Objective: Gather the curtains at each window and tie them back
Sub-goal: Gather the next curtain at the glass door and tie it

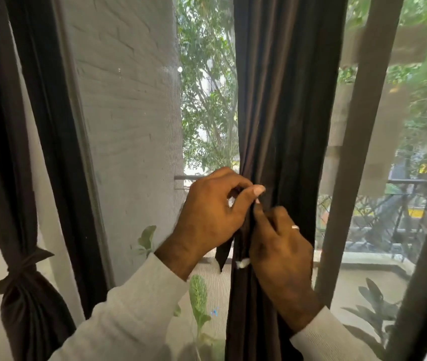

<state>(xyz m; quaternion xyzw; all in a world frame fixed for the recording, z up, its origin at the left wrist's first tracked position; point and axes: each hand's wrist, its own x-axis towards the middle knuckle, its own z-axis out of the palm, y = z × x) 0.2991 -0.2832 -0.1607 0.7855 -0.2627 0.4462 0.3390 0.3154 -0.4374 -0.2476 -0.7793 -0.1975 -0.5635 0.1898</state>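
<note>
Left hand [207,217] and right hand [280,246] pinch the tie [224,252] around the gathered curtain [280,126]; slack could let the knot slip loose.

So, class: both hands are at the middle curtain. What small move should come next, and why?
Probably pull the tie strip snug and knot it. The left hand and right hand both pinch the strip against the gathered middle curtain, and a loose end hangs below the left hand, while the left curtain already has a finished knot.
</note>
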